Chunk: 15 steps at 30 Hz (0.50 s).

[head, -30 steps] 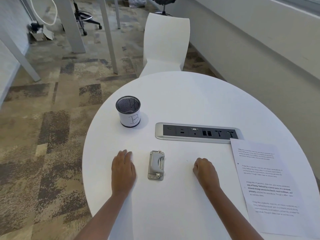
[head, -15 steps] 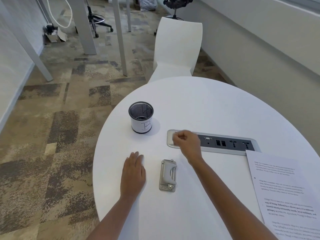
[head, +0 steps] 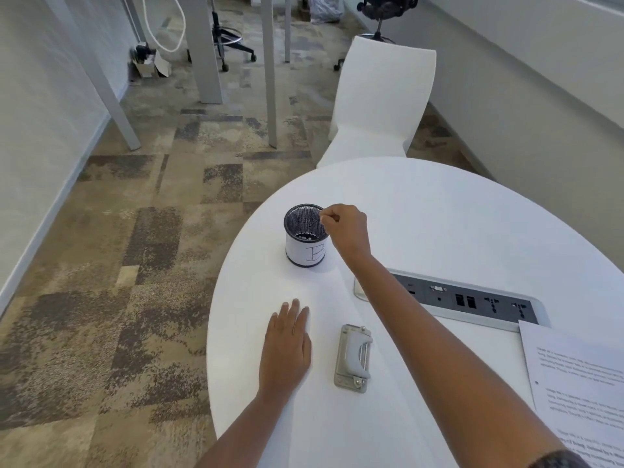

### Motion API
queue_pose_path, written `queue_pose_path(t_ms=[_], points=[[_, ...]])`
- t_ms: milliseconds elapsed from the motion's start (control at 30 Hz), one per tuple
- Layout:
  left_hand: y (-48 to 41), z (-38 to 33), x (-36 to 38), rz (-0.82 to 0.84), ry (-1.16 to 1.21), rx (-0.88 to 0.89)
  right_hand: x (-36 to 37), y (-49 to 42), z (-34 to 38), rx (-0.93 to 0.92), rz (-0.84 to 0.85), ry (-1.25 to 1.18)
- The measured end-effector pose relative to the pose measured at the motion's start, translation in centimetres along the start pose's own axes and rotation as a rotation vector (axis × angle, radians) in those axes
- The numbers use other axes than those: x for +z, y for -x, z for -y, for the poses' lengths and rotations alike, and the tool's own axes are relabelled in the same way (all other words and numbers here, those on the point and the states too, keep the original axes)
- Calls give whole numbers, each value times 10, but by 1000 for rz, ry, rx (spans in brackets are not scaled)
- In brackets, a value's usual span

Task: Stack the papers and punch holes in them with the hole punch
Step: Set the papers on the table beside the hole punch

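White round tabletop (head: 439, 214), person seated at the near edge. Right hand (head: 344, 228) is reaching across to the black mesh cup with a white paper label marked "B" (head: 305, 236); fingers are pinched together right at the cup's far rim, over the opening. Whether they are gripping anything is too small to tell. Small pale bits are lying in the cup's bottom. Left hand (head: 287, 346) is resting flat on the table, fingers released and spread, holding nothing.

Grey metal hole punch (head: 353, 358) is sitting untouched between the two forearms, just beside the left hand, well apart from the cup. White printed sheets (head: 577, 383) are lying at the right edge of the table, near the grey recessed power-and-data socket strip (head: 472, 302), partly cut off by the frame; how many sheets is unclear.

Judgement on progress: no paper is in the punch, neither hand is on paper. Aligning the stack, feeding it in and pressing all appear to remain.
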State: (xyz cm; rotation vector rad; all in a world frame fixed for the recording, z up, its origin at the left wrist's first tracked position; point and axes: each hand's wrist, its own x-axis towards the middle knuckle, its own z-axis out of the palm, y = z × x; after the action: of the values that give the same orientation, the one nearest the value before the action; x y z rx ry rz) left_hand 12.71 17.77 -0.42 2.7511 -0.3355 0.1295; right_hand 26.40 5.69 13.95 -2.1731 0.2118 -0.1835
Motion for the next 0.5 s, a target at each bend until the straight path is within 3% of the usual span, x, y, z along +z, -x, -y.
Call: queue_pose_path(t_ms=[200, 500], points=[[0, 0, -1, 54, -18, -9, -15, 14, -14, 75, -56, -127], [-1, 0, 1, 48, -44, -4, -71, 96, -117, 335, -91, -132]])
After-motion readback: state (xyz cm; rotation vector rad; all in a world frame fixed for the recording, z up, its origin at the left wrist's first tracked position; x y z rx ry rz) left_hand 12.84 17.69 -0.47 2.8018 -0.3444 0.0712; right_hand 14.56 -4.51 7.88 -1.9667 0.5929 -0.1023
